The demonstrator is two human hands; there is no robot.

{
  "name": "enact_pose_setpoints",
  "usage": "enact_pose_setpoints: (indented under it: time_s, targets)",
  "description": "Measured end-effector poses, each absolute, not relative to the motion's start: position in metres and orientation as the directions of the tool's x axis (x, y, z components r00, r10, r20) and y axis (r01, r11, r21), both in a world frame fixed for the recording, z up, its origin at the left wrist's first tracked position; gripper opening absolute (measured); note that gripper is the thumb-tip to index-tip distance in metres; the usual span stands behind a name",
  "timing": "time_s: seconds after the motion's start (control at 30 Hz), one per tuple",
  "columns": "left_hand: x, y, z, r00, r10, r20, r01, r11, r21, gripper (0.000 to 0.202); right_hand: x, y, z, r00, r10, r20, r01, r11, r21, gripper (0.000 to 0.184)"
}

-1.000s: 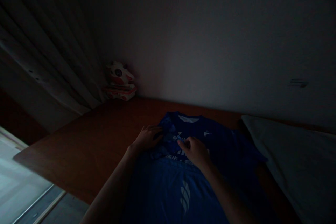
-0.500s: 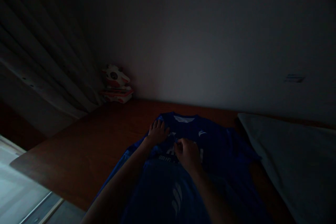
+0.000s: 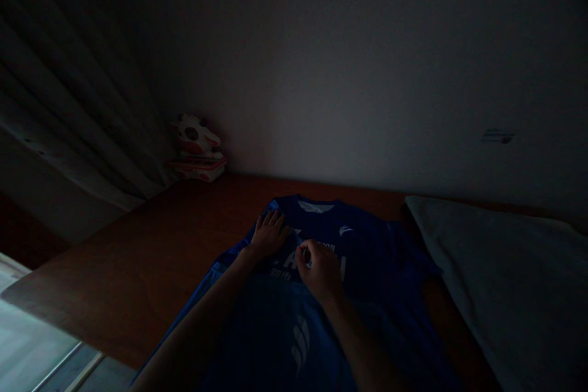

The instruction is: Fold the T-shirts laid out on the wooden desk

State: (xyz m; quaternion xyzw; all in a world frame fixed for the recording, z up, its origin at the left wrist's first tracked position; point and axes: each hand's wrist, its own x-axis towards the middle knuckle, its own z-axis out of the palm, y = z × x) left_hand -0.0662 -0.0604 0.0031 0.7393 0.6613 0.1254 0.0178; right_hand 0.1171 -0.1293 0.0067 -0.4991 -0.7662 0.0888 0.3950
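Note:
A blue sports shirt (image 3: 367, 251) with white lettering lies spread on a brown wooden table (image 3: 138, 257), collar toward the wall. Blue shorts (image 3: 275, 343) with a white logo lie over its lower part, nearest me. My left hand (image 3: 267, 234) rests flat on the shirt's left shoulder, fingers stretched out. My right hand (image 3: 319, 266) is on the chest lettering with its fingers curled, pinching the shirt's cloth. The room is very dim.
A white and red plush toy (image 3: 195, 147) sits in the far left corner by the curtain (image 3: 68, 116). A pale pillow or folded cloth (image 3: 496, 275) lies on the right. The table's edge runs along the left front, above a lighter floor (image 3: 27, 355).
My left hand slid up from the shirt's bunched left side to its shoulder and flattened out. The crumpled cloth there now lies smoother. My right hand shifted slightly left.

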Motion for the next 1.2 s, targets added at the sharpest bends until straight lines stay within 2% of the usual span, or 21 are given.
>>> enact_pose_setpoints:
  time_s: [0.17,0.3,0.4,0.5,0.6,0.67,0.73,0.8,0.93,1.07,1.2]
  targets:
    - [-0.05,-0.052,0.004,0.06,0.981,0.184,0.972,-0.1,0.212,0.05,0.117,-0.131,0.01,-0.214,0.827,0.52,0.676,0.51,-0.532,0.014]
    - [-0.043,-0.058,-0.005,0.111,0.972,0.208,0.969,-0.152,0.194,0.049,0.119,-0.131,0.012,-0.196,0.846,0.495,0.655,0.489,-0.577,0.015]
    - [-0.046,-0.065,-0.005,0.167,0.964,0.208,0.969,-0.199,0.145,0.044,0.118,-0.131,0.012,-0.162,0.867,0.472,0.615,0.463,-0.638,0.017]
    - [-0.048,-0.067,0.0,0.224,0.963,0.151,0.97,-0.235,0.058,0.041,0.116,-0.131,0.012,-0.118,0.895,0.43,0.538,0.422,-0.73,0.025]
    - [-0.048,-0.067,0.004,0.225,0.967,0.124,0.974,-0.228,0.011,0.046,0.123,-0.124,0.013,-0.073,0.938,0.338,0.45,0.333,-0.828,0.033]
    - [-0.048,-0.066,0.004,0.205,0.969,0.135,0.978,-0.209,0.011,0.052,0.142,-0.114,0.015,-0.027,0.953,0.301,0.464,0.278,-0.841,0.034]
    - [-0.046,-0.065,0.002,0.193,0.969,0.155,0.98,-0.198,0.017,0.056,0.174,-0.099,0.02,0.032,0.958,0.286,0.604,0.209,-0.769,0.031]
    - [-0.045,-0.063,-0.001,0.169,0.973,0.156,0.984,-0.176,0.037,0.059,0.216,-0.085,0.027,0.112,0.958,0.265,0.811,0.066,-0.581,0.027]
    - [-0.042,-0.06,-0.003,0.101,0.985,0.141,0.99,-0.114,0.088,0.067,0.297,-0.064,0.035,0.275,0.925,0.263,0.885,-0.136,-0.445,0.028]
    - [-0.04,-0.059,-0.004,0.078,0.983,0.165,0.991,-0.095,0.094,0.068,0.337,-0.058,0.025,0.339,0.923,0.181,0.888,-0.25,-0.385,0.031]
    - [-0.042,-0.058,-0.007,0.079,0.978,0.192,0.988,-0.103,0.114,0.065,0.347,-0.053,0.014,0.347,0.931,0.116,0.866,-0.27,-0.422,0.029]
